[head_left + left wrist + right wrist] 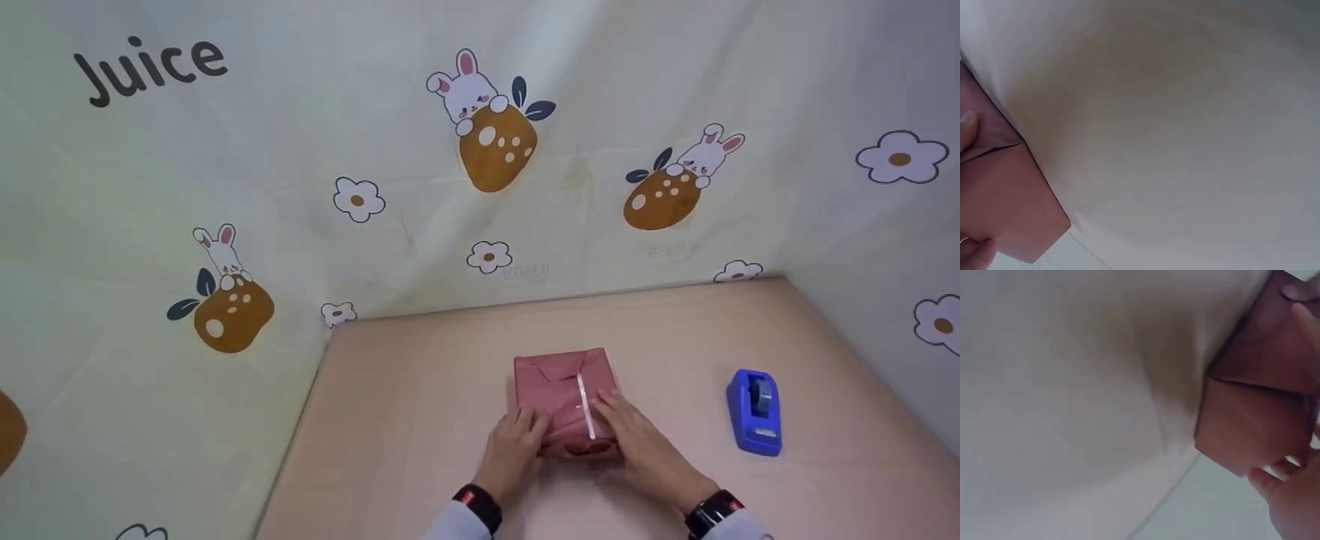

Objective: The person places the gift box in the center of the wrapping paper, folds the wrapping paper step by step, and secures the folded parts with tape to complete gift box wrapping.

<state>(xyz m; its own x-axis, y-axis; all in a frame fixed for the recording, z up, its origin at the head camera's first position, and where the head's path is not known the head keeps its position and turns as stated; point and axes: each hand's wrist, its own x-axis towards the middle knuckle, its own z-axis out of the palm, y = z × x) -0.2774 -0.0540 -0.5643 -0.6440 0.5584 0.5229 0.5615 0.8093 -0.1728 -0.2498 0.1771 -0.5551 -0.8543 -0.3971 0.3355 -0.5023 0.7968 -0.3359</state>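
A box-shaped package point(559, 375) wrapped in dusty-red paper lies on the table in the head view, a pale strip point(586, 405) running down its top. My left hand point(511, 448) grips its near left corner, fingers on top. At the near right side, my right hand point(645, 442) holds the package with fingers along the edge. A folded paper flap point(1016, 202) shows at the near end in the left wrist view, the left thumb point(968, 130) pressed on the paper above it. In the right wrist view, fingertips point(1264, 481) meet the flap's edge.
A blue tape dispenser point(754, 412) stands to the right of the package. The table point(397, 405) has a pale pinkish cover. Behind it and at both sides hangs a light curtain point(300, 150) printed with rabbits, fruit and flowers.
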